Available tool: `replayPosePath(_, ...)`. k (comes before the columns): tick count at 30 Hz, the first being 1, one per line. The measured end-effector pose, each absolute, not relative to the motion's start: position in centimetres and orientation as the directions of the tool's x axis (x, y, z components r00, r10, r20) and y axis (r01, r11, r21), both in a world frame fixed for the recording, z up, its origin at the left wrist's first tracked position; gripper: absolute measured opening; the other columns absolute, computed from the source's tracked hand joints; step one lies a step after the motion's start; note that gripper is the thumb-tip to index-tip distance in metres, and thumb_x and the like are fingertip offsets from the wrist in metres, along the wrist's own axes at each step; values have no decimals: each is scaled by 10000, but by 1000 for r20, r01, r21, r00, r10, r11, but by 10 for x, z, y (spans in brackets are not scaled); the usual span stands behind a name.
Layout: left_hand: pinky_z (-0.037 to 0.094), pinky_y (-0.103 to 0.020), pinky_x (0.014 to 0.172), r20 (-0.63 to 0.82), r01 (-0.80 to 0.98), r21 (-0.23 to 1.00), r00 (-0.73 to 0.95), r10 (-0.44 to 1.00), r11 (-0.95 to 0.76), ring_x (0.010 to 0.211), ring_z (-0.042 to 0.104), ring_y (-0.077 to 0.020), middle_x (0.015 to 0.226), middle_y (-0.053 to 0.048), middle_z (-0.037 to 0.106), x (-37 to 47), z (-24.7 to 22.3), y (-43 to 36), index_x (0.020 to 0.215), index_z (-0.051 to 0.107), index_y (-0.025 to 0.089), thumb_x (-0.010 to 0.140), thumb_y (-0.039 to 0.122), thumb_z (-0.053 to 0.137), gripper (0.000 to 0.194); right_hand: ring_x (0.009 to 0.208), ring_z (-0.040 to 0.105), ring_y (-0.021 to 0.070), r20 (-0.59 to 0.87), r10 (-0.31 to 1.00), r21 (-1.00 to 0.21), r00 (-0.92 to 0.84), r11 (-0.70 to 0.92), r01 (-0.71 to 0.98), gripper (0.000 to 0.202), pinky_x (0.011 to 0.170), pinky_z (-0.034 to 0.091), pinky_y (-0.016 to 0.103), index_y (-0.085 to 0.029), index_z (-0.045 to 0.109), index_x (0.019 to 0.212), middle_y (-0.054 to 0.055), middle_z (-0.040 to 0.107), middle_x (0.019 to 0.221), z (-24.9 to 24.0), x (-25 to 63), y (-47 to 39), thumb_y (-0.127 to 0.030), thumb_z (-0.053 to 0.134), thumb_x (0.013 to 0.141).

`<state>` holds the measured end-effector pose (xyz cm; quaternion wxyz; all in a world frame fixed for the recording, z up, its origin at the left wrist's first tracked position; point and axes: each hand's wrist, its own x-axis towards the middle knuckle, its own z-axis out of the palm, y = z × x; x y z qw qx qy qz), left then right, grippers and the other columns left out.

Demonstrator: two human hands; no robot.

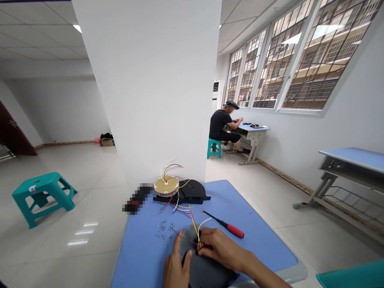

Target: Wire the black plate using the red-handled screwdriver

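On the blue bench (144,256), the left hand (175,266) pressed flat on a dark grey cover (204,272), fingers spread, while the right hand (220,248) pinched coloured wires (195,228) over it; a red-handled screwdriver (228,227) and loose screws (163,231) lay near

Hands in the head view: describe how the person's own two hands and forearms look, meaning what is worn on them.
Both are bare. The left hand wears no glove, ring or watch that shows; only the hand and wrist are in frame. The right hand is also ungloved, and its forearm is uncovered down to the picture's lower edge, with no sleeve, strap or marking visible.
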<state>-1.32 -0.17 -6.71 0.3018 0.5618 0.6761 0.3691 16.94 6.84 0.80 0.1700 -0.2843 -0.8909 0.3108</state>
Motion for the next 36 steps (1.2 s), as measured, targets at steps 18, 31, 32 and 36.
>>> replayPosePath(18, 467, -241, 378, -257, 543, 782, -163, 952, 304, 382, 590, -138, 774, -48, 722, -7, -21, 11, 1449, 397, 188, 909, 254, 504, 555, 621, 493, 117, 45, 746, -770, -665, 450, 453, 128, 570, 359, 212, -166, 659, 684, -19, 581, 696, 17, 171, 72, -198, 625, 804)
replayPosePath(31, 507, -250, 440, -196, 510, 808, -242, 950, 296, 421, 617, -160, 537, 46, 599, -9, -45, 13, 1371, 508, 181, 897, 296, 555, 490, 618, 493, 123, 44, 762, -840, -647, 379, 389, 34, 582, 382, 222, -185, 693, 746, -23, 606, 707, 17, 171, 69, -196, 662, 745)
replayPosePath(32, 498, -246, 433, -193, 507, 810, -245, 950, 295, 412, 611, -160, 517, 55, 579, -9, -45, 13, 1368, 510, 174, 899, 276, 545, 482, 619, 486, 125, 52, 766, -842, -640, 378, 384, 44, 588, 379, 226, -186, 682, 723, -24, 601, 702, 16, 171, 70, -219, 667, 749)
replayPosePath(36, 454, -230, 404, -178, 503, 817, -244, 953, 282, 367, 582, -151, 468, 81, 505, -8, -41, 14, 1355, 518, 110, 902, 237, 528, 471, 582, 467, 123, 57, 818, -884, -572, 308, 352, 257, 565, 379, 233, -175, 622, 701, -24, 564, 633, 4, 167, 76, -395, 605, 832)
